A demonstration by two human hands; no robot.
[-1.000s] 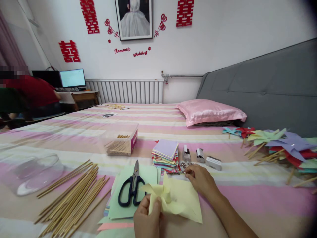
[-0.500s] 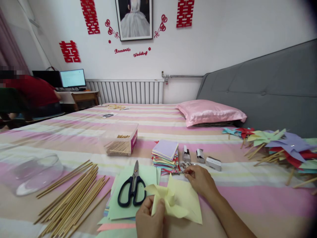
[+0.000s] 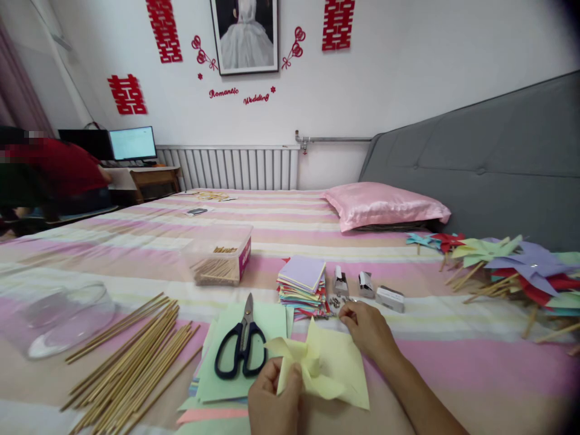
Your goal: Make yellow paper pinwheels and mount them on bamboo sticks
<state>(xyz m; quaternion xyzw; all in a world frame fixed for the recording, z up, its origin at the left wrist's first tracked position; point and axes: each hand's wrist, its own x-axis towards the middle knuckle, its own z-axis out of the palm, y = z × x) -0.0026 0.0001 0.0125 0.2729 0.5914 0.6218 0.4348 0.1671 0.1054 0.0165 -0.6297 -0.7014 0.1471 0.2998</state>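
Observation:
My left hand [image 3: 272, 402] pinches the folded centre of a pale yellow paper pinwheel [image 3: 324, 368] low in the middle of the bed. My right hand [image 3: 369, 329] reaches past it, fingers pinched together at a small heap of metal pins [image 3: 336, 300]; whether a pin is between them is too small to see. Black-handled scissors [image 3: 242, 344] lie on a light green sheet [image 3: 272, 323] just left of the pinwheel. A stack of coloured paper squares [image 3: 304, 281] sits behind the pins.
A bundle of bamboo sticks [image 3: 131, 362] lies at the lower left, by a clear plastic lid [image 3: 63, 317]. A clear box of sticks [image 3: 220, 257] stands mid-bed. Three small staplers [image 3: 365, 287] lie by the pins. Finished pinwheels [image 3: 507, 266] pile up at the right. A person in red [image 3: 54, 175] sits far left.
My left hand has lifted the yellow pinwheel slightly to the right. My right hand stays at the pins with only small finger movement.

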